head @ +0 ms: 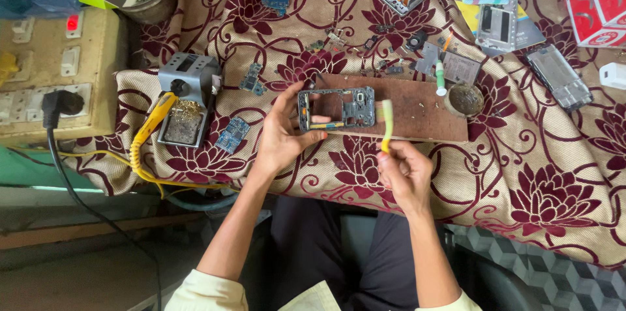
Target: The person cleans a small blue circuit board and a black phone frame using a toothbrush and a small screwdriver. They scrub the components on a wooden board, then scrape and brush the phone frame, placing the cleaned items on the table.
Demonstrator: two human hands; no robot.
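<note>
Left hand [283, 136] is pinching a bare phone frame [336, 109] by its edge, held over the wooden board [417, 110], while the right hand [405, 173] is closed round a small yellow-green brush [387, 125] right at the frame's side. Frame looks already stripped; can't tell how clean it is yet. Loose circuit boards [233, 133], a soldering stand [187, 98] and more phone shells [559, 76] crowd the flowered cloth [548, 174], nothing really blocking the hands.

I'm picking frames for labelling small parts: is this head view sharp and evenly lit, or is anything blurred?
Head view: soft, even light with no strong glare; the phone frame in the left hand is sharp, while the brush in the right hand looks motion-blurred; the bottom left corner is dim.
</note>
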